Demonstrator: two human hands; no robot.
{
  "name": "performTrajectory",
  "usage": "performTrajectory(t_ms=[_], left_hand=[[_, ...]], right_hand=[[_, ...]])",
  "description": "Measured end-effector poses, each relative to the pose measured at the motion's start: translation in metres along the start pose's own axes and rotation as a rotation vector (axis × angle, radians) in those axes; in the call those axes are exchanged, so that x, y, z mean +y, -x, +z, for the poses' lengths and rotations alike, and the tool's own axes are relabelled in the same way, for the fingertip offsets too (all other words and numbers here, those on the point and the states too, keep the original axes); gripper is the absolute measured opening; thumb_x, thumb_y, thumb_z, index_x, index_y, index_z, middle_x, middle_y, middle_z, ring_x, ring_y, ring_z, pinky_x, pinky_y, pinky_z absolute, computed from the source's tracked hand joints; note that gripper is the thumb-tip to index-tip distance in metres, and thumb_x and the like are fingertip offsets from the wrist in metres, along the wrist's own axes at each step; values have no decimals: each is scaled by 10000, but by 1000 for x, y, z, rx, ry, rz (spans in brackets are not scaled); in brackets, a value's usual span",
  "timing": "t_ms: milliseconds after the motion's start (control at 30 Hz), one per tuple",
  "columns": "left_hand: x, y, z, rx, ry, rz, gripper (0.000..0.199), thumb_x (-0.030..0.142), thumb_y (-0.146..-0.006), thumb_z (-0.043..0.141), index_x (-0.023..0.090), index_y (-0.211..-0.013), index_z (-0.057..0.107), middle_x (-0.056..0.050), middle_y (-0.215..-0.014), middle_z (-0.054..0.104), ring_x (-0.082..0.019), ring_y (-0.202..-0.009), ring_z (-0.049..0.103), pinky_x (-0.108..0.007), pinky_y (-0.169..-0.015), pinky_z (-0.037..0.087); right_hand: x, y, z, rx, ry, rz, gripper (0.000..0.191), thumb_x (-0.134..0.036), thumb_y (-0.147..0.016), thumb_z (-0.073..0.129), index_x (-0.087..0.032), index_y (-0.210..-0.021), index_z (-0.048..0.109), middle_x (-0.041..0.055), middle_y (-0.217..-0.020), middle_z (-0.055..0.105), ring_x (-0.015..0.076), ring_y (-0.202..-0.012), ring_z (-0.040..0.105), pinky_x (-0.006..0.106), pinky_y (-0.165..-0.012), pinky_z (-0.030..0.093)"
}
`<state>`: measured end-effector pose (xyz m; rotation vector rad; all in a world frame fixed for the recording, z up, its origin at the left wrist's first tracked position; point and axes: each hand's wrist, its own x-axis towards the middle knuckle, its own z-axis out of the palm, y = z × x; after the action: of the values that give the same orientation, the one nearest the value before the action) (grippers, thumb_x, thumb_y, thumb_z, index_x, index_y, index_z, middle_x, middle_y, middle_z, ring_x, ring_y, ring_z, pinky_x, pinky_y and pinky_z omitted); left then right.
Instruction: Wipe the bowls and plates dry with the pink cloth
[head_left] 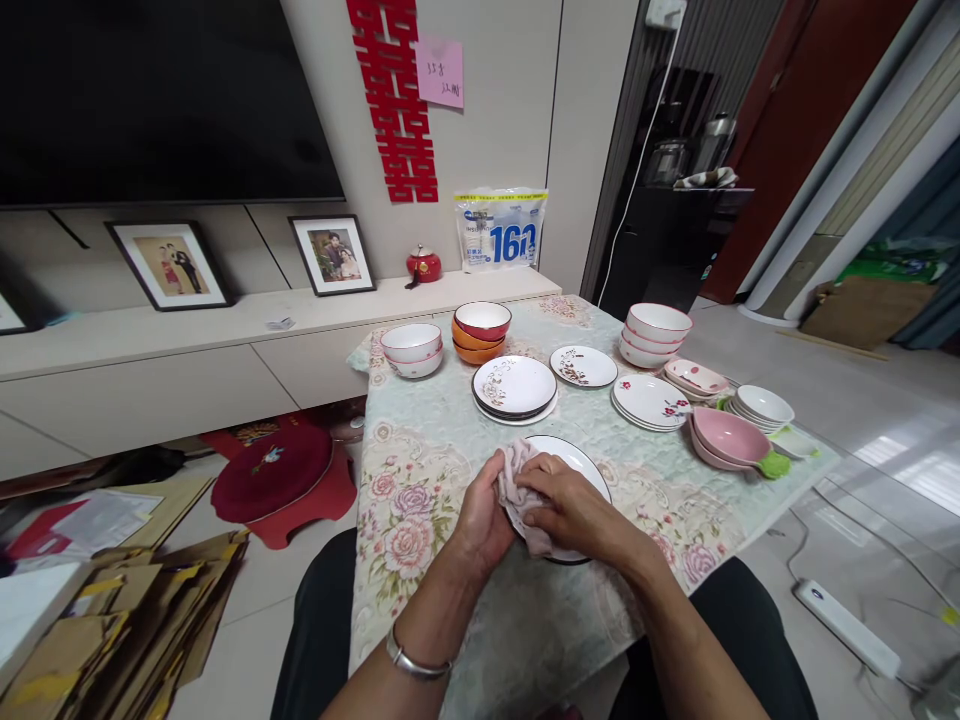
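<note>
A white plate [589, 468] with a dark rim is in front of me at the near side of the table. My left hand [482, 508] grips it by the left edge, its fingers partly hidden beneath. A pale pink cloth [516, 480] is bunched over the left part of the plate, and my right hand [561, 502] is closed on it, pressing it to the surface. Just beyond lies a stack of flower-patterned plates [514, 385]. Another brown-patterned plate [584, 366] lies to its right.
White bowls [412, 350] and orange-red bowls [481, 332] stand at the back left. On the right are stacked white bowls [655, 335], red-flower plates [650, 401], pink dishes [729, 437] and small bowls [761, 405]. A red stool [279, 475] stands left of the flowered tablecloth [420, 540].
</note>
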<state>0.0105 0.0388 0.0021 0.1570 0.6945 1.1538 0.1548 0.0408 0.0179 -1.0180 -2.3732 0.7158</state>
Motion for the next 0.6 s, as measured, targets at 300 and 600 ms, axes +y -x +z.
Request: performTrajectory(t_ms=[300, 600], left_hand=[[-2, 1, 2, -92, 44, -45, 443, 372, -940, 474, 84, -1230, 645, -149, -1054, 748, -306, -981, 694, -443, -936, 493], [-3, 2, 3, -17, 8, -102, 474, 382, -975, 402, 59, -1224, 645, -160, -1019, 758, -316, -1010, 691, -450, -964, 481]], right_hand=[[12, -4, 0, 148, 306, 106, 360, -102, -896, 551, -216, -1225, 643, 104, -1169, 604, 250, -1085, 492, 377, -931, 413], [-15, 4, -12, -51, 512, 513, 176, -144, -913, 495, -123, -983, 655, 130, -979, 627, 229, -820, 603, 324, -704, 386]])
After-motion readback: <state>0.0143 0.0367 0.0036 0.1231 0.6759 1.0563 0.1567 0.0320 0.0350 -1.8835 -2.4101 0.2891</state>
